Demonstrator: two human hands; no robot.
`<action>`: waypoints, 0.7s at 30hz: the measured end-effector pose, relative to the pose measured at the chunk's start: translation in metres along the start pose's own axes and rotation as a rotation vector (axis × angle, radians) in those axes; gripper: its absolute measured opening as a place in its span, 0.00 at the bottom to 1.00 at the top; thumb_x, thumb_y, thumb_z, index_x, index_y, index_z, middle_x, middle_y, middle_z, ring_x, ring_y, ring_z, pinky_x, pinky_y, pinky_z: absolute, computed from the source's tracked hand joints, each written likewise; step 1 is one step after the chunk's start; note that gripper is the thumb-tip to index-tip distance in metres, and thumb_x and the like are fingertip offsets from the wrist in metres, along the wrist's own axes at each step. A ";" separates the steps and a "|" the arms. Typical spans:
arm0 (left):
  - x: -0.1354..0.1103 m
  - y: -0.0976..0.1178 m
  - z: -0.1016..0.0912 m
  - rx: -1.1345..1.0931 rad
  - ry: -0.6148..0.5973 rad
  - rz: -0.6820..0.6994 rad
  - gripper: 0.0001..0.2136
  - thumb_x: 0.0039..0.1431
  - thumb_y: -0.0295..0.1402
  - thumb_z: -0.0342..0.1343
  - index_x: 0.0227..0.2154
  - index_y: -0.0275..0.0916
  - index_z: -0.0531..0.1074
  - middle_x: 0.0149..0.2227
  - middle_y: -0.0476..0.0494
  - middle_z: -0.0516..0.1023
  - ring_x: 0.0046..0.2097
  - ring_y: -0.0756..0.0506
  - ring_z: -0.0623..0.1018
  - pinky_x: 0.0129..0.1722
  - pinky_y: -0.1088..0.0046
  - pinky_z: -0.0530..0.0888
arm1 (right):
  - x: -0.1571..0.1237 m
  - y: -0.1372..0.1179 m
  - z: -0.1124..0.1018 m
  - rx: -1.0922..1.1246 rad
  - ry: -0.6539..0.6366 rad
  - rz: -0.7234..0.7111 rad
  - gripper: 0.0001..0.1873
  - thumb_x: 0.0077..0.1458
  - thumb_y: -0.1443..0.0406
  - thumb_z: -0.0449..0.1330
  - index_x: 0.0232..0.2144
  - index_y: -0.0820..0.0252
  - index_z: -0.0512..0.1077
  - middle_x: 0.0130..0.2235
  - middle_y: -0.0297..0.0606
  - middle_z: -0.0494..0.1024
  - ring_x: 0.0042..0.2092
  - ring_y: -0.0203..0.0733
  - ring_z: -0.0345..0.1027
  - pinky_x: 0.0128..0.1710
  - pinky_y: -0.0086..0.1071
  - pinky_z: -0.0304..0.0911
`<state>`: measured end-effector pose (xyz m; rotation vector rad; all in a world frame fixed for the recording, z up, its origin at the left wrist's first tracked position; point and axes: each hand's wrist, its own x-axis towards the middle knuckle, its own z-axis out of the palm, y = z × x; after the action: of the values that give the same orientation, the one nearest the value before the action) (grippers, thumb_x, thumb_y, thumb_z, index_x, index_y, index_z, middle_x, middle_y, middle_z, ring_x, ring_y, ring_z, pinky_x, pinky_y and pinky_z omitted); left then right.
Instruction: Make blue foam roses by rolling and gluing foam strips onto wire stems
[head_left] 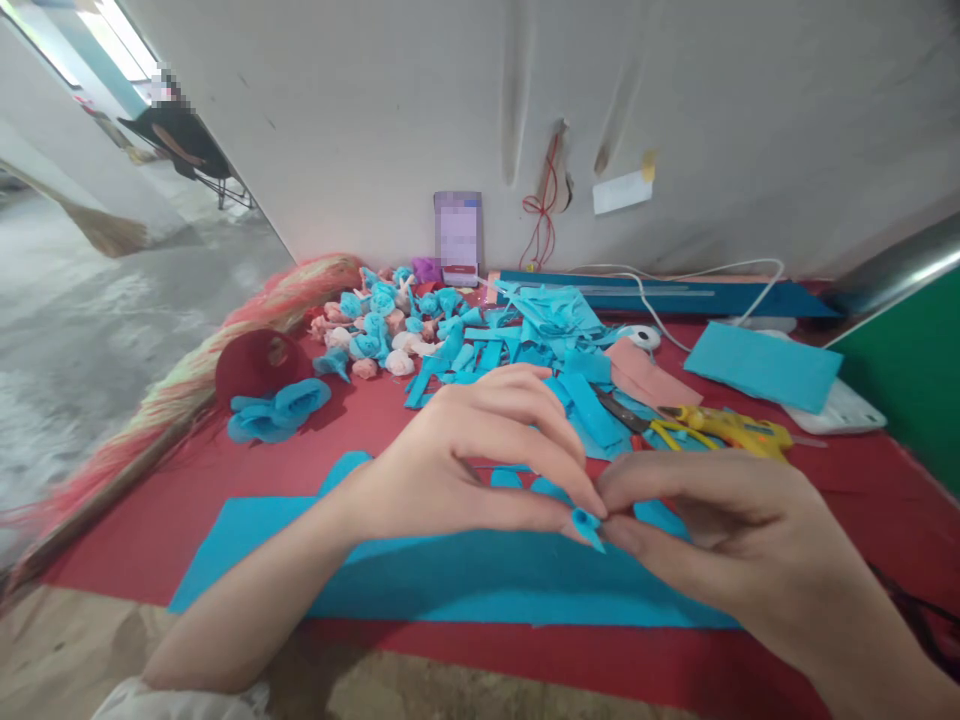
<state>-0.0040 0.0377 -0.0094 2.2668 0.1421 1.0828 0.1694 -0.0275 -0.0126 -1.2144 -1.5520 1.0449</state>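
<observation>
Between the fingertips of both hands is a small rolled blue paper bud [587, 524] with a pointed tail hanging down. My left hand [480, 460] pinches it from the left, the other fingers loosely curled. From the right, my right hand [705, 520] pinches the same bud with thumb and forefinger. Under the hands lies a long blue paper sheet [465, 590] across the red table top [150, 540]. Small cut blue petals lie partly hidden behind the fingers.
A pile of blue and pink paper roses [375, 325] stands at the back left, beside blue paper scraps [555, 320]. Scissors [664, 435], a yellow glue gun [739, 430] and a folded blue paper stack [765, 365] lie right. A phone [459, 235] leans on the wall.
</observation>
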 end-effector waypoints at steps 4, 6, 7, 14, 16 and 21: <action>-0.002 0.000 0.000 0.003 0.013 -0.020 0.09 0.56 0.33 0.56 0.23 0.36 0.75 0.25 0.44 0.77 0.28 0.50 0.72 0.36 0.67 0.71 | -0.001 0.001 0.003 0.062 0.045 0.039 0.04 0.38 0.68 0.64 0.17 0.55 0.74 0.20 0.31 0.76 0.24 0.37 0.69 0.24 0.27 0.65; -0.002 0.000 0.000 -0.012 0.018 -0.034 0.07 0.55 0.32 0.57 0.24 0.36 0.75 0.25 0.45 0.77 0.27 0.51 0.72 0.36 0.68 0.71 | -0.001 0.001 0.004 0.087 0.042 0.052 0.03 0.38 0.67 0.64 0.17 0.55 0.74 0.20 0.31 0.76 0.23 0.37 0.69 0.24 0.28 0.65; -0.002 0.000 0.001 -0.019 0.022 -0.042 0.06 0.54 0.31 0.58 0.24 0.36 0.75 0.25 0.45 0.77 0.27 0.51 0.72 0.37 0.68 0.70 | -0.001 0.001 0.004 0.097 0.039 0.061 0.03 0.38 0.67 0.65 0.17 0.55 0.74 0.20 0.31 0.76 0.23 0.37 0.69 0.24 0.28 0.65; -0.005 -0.001 0.002 -0.145 0.032 -0.130 0.03 0.48 0.26 0.63 0.23 0.34 0.75 0.25 0.46 0.77 0.29 0.52 0.71 0.43 0.67 0.69 | -0.002 -0.002 0.003 0.146 0.023 0.151 0.03 0.38 0.66 0.65 0.17 0.52 0.75 0.19 0.28 0.75 0.23 0.34 0.66 0.24 0.25 0.63; -0.006 -0.002 0.002 -0.189 0.037 -0.141 0.03 0.49 0.27 0.62 0.24 0.34 0.75 0.25 0.46 0.77 0.29 0.51 0.72 0.44 0.67 0.69 | -0.003 -0.004 0.003 0.142 0.027 0.180 0.03 0.38 0.65 0.65 0.17 0.52 0.75 0.18 0.28 0.74 0.22 0.32 0.64 0.22 0.22 0.60; -0.007 -0.004 0.003 -0.245 0.044 -0.162 0.03 0.51 0.29 0.61 0.25 0.36 0.75 0.26 0.46 0.77 0.30 0.52 0.73 0.45 0.68 0.69 | -0.004 -0.008 0.003 0.149 -0.023 0.231 0.04 0.40 0.65 0.62 0.17 0.53 0.75 0.19 0.28 0.76 0.23 0.34 0.68 0.24 0.24 0.63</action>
<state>-0.0057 0.0365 -0.0182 1.9787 0.1971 1.0068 0.1650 -0.0335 -0.0065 -1.3017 -1.3469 1.3041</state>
